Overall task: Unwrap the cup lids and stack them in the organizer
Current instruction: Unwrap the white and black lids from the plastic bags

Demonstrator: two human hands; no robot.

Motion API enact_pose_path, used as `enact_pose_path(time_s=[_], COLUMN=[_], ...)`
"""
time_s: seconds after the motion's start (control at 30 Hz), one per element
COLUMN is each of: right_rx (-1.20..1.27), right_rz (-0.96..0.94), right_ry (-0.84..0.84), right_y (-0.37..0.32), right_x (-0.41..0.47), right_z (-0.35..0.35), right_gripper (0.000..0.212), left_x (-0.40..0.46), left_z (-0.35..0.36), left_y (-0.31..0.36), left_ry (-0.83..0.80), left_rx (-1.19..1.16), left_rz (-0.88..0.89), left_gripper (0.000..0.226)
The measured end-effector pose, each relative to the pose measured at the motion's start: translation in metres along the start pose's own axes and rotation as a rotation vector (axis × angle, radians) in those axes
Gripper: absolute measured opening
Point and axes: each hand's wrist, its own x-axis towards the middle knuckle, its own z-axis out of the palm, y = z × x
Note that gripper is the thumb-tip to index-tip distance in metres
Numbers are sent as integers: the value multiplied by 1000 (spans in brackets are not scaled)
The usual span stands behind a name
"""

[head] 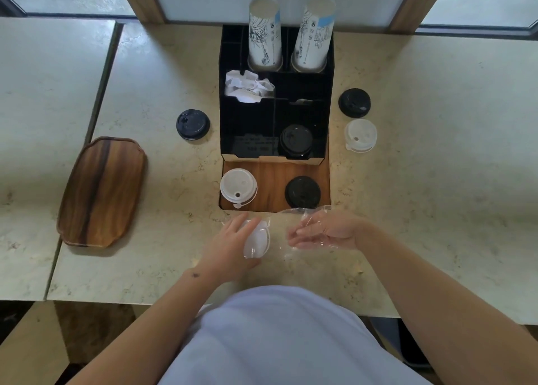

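My left hand [233, 244] grips a white cup lid [257, 240] on edge, just above the counter in front of me. My right hand [323, 230] holds clear plastic wrap [297, 215] that drapes over its fingers and trails toward the lid. The black organizer [250, 122] stands behind, with a black lid [295, 140] in its front right compartment. On the wooden board [270, 186] at its foot lie a white lid [238, 187] and a black lid [302, 191]. Loose lids lie on the counter: a black lid [192, 124] on the left, a black lid [354, 102] and a white lid [360, 135] on the right.
Two upside-down paper cup stacks [265, 35] [314, 35] stand in the organizer's back slots, with white packets [247, 89] in a middle compartment. A wooden tray [102, 191] lies at the left. The counter's front edge [203, 304] runs just before my body.
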Motion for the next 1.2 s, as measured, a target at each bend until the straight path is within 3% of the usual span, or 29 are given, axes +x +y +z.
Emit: enact_pose_path(time_s=[0.2,0.33,0.5,0.6,0.63,0.73,0.93,1.2], right_rx=[-190,-168,159,-274,-308,-274,-386,-355], right_rz=[-31,-20,56,-37,-46,38,35,90], right_ry=[-34,99,89,234,263,327,331,336], right_y=[6,7,4,3,3,4,2,-3], right_x=[12,22,26,26,27,37,42,34], right_z=[16,30,35,37,38,41,48,54], right_gripper=[25,26,29,32,33,18,33,25], left_x=[-2,-1,-2,-3,-3,-3,-2,2], left_z=[3,3,4,4,3,2,1,4], left_y=[1,4,9,11,12,13,16,5], left_ry=[16,16,18,30,32,40,53,-28], left_rx=[-51,-94,-146,-180,-188,-176,-110,11], left_rz=[34,46,48,48,49,54,73,77], left_gripper=[96,94,91,90,90,90,89,105])
